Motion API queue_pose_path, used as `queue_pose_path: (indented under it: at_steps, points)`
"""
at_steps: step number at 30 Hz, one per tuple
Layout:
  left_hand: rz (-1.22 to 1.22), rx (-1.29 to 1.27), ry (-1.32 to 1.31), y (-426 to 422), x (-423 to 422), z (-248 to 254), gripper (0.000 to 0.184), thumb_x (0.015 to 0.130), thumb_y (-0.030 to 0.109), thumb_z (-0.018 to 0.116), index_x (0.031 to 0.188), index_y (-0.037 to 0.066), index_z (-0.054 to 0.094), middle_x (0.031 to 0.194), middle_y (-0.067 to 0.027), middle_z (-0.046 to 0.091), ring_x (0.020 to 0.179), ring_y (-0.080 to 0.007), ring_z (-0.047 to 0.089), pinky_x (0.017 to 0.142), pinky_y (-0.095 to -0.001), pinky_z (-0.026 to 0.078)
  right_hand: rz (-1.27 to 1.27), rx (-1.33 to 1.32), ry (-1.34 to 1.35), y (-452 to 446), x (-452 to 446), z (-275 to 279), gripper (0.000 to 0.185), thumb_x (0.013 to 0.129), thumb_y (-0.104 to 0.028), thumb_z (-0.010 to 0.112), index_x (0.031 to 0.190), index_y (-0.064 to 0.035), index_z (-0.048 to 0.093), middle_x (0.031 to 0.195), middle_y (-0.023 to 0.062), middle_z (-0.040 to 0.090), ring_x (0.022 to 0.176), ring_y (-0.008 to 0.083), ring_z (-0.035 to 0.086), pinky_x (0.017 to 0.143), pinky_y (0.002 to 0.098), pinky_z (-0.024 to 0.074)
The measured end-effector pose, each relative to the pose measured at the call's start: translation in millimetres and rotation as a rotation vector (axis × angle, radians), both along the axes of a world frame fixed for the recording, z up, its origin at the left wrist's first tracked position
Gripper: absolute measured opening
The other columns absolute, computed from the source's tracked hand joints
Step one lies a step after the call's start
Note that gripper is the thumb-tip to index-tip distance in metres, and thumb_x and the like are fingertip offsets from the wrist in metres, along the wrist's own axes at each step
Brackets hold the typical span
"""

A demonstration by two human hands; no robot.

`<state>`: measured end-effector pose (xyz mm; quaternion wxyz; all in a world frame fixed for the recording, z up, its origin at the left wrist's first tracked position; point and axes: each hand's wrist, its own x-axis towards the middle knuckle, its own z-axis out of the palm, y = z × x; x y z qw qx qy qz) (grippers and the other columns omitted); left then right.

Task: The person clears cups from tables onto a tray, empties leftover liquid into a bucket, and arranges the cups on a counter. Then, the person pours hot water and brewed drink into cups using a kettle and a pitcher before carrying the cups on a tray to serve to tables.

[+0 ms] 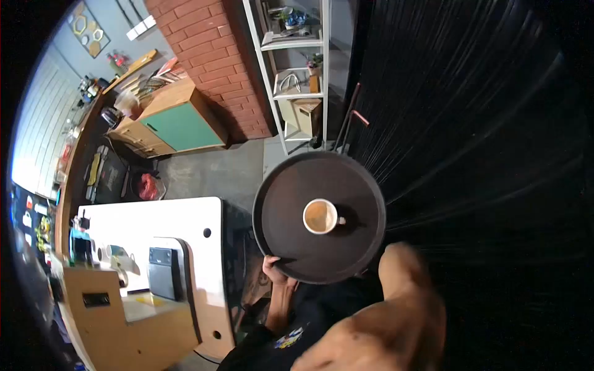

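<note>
A round dark brown tray (288,204) with a raised rim is held out level in front of me. A white cup (320,216) filled with a light brown, coffee-like drink stands upright near its middle, its handle turned to the right. My left hand (275,271) grips the tray at its near left edge, the fingers partly hidden beneath it. Close to the camera, at the bottom, my right hand (356,343) is raised off the tray with the forearm bent back. It is blurred and cut off by the frame, so its fingers cannot be made out.
To the left stands a white table (207,266) with a dark phone-like device (163,274) and mugs. Ahead are a green-doored cabinet (179,125), a brick pillar (207,55) and a white shelf rack (291,96). A dark string curtain (482,154) hangs on the right.
</note>
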<state>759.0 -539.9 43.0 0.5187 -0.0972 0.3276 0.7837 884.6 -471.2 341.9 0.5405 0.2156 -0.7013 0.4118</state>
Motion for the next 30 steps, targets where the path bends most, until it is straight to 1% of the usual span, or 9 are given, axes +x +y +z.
queue_pose_path:
  at_steps: [5,7,10,11,15,19,21,23,30]
  points:
    - [0.137,0.031,0.1,50,-55,-5,0.045,0.068,0.023,0.047,0.107,0.002,0.054,0.11,-0.0152,0.055,0.095,-0.0306,0.055,0.083,-0.044,0.047,-0.327,0.397,-0.028,83,-18,46,0.037,0.091,-0.023,0.053,0.103,0.011,0.063,0.101,0.0152,0.068,0.073,0.01,0.067,0.069,0.0263,0.0553]
    - [0.135,0.13,0.002,48,-83,-62,0.049,0.068,0.024,0.046,0.11,0.0,0.053,0.107,-0.016,0.057,0.098,-0.0314,0.056,0.082,-0.0437,0.048,-0.082,0.412,-0.759,103,-26,76,0.034,0.088,-0.022,0.059,0.1,0.0089,0.065,0.099,0.0133,0.068,0.067,0.0071,0.065,0.058,0.0268,0.0542]
    - [0.222,0.157,-0.024,76,-93,-17,0.039,0.069,0.022,0.044,0.1,0.001,0.056,0.101,-0.0135,0.061,0.093,-0.0286,0.057,0.083,-0.0396,0.048,0.103,0.047,0.025,97,-106,17,0.03,0.079,-0.008,0.061,0.1,0.0127,0.063,0.093,0.0225,0.067,0.058,0.0157,0.064,0.039,0.0204,0.047]
    - [0.172,0.148,-0.037,88,-96,-1,0.03,0.071,0.019,0.043,0.088,0.002,0.06,0.098,-0.0112,0.063,0.089,-0.0257,0.059,0.085,-0.0369,0.047,0.399,0.137,-0.098,109,-119,16,0.024,0.079,-0.005,0.059,0.094,0.0117,0.066,0.088,0.0235,0.067,0.058,0.0166,0.064,0.04,0.022,0.0484]
    - [0.358,0.313,-0.054,93,-115,-64,0.033,0.071,0.016,0.042,0.092,-0.001,0.061,0.104,-0.0144,0.062,0.093,-0.0287,0.059,0.087,-0.039,0.047,-0.033,0.165,-0.095,142,-132,24,0.019,0.078,-0.009,0.065,0.087,0.0065,0.069,0.08,0.0135,0.07,0.057,0.007,0.063,0.039,0.0174,0.0431]
    - [0.468,0.272,-0.027,117,-131,-63,0.044,0.07,0.019,0.044,0.108,-0.002,0.056,0.109,-0.0159,0.06,0.098,-0.0314,0.058,0.088,-0.0413,0.047,0.126,0.099,-0.031,183,-169,8,0.016,0.072,-0.008,0.067,0.084,-0.0003,0.073,0.078,0.0094,0.07,0.052,0.0066,0.057,0.043,0.0169,0.0347]
    - [0.573,0.199,-0.014,131,-138,-79,0.046,0.07,0.02,0.044,0.109,-0.003,0.055,0.111,-0.0165,0.06,0.098,-0.0319,0.058,0.089,-0.0419,0.047,0.173,-0.054,0.107,181,-199,-2,0.025,0.071,-0.007,0.062,0.091,0.0054,0.07,0.086,0.0162,0.069,0.05,0.0095,0.056,0.036,0.0192,0.0329]
    - [0.582,0.257,-0.058,152,-148,-64,0.049,0.069,0.022,0.044,0.11,-0.003,0.055,0.11,-0.0163,0.06,0.099,-0.032,0.057,0.09,-0.0428,0.046,0.703,0.055,0.04,211,-223,-11,0.03,0.075,-0.004,0.057,0.099,0.0138,0.064,0.095,0.0263,0.065,0.049,0.0121,0.055,0.036,0.0198,0.0385]
    - [0.804,0.259,0.085,208,-185,-57,0.053,0.071,0.025,0.042,0.112,-0.005,0.055,0.116,-0.0171,0.059,0.102,-0.0339,0.057,0.092,-0.0446,0.045,0.472,0.08,0.069,309,-256,-13,0.015,0.08,-0.001,0.058,0.087,0.0061,0.069,0.088,0.0168,0.069,0.05,0.0073,0.056,0.037,0.0163,0.0394]
